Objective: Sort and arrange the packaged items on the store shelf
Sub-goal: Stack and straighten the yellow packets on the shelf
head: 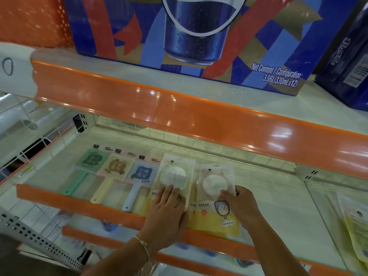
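Five packaged hand mirrors lie in a row on the middle shelf [278, 196]. From the left come a green one [87, 164], a beige one [116, 170] and a blue one [142, 176], all square with long handles. Right of them lie two clear packets with round mirrors: a green-rimmed packet [175, 172] and a pink-rimmed packet [216, 196]. My left hand [167, 212] rests flat on the lower part of the green-rimmed packet, fingers straight. My right hand [242, 206] grips the right edge of the pink-rimmed packet, thumb on top.
A large blue soda carton [199, 36] stands on the upper shelf, with a darker pack [348, 56] to its right. Another yellow packet [356, 232] lies at the far right of the middle shelf. Orange shelf lips [179, 110] jut out above and below. Wire dividers stand at the left.
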`<state>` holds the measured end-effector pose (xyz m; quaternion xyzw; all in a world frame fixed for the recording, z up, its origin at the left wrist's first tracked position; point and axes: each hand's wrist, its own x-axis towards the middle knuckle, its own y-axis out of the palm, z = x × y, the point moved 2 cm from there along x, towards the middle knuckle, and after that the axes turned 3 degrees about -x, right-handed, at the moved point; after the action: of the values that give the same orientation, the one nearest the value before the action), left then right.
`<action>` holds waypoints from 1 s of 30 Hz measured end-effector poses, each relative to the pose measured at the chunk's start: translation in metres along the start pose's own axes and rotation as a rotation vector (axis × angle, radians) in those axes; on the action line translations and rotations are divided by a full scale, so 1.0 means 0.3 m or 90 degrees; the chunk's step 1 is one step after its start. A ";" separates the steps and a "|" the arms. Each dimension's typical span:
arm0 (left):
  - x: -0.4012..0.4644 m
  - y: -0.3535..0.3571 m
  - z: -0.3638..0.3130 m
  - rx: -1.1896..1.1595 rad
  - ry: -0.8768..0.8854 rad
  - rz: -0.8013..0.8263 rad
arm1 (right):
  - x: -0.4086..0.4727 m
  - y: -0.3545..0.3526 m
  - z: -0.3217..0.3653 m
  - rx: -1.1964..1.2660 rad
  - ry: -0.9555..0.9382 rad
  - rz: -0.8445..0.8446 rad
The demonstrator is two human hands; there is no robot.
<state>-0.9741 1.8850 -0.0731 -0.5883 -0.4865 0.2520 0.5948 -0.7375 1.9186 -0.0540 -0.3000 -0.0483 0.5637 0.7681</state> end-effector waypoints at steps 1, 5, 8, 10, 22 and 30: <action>-0.002 0.001 0.001 0.001 0.002 0.000 | 0.000 0.001 -0.002 -0.053 -0.010 -0.016; -0.006 0.008 -0.001 0.003 0.008 0.002 | -0.005 0.003 -0.010 -0.230 -0.046 -0.062; -0.007 0.019 -0.004 0.005 0.009 0.008 | 0.005 0.017 -0.022 -0.278 -0.062 -0.067; -0.008 0.025 -0.007 0.004 0.008 0.016 | 0.007 0.028 -0.031 -0.308 -0.070 -0.066; -0.005 0.030 -0.012 0.007 0.002 -0.005 | -0.002 0.051 -0.045 -0.311 -0.097 -0.046; -0.005 0.031 -0.008 0.007 -0.001 -0.001 | -0.005 0.055 -0.045 -0.325 -0.103 -0.043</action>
<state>-0.9701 1.8844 -0.0820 -0.5843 -0.4858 0.2545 0.5982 -0.7463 1.9149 -0.0731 -0.4357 -0.2601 0.5299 0.6795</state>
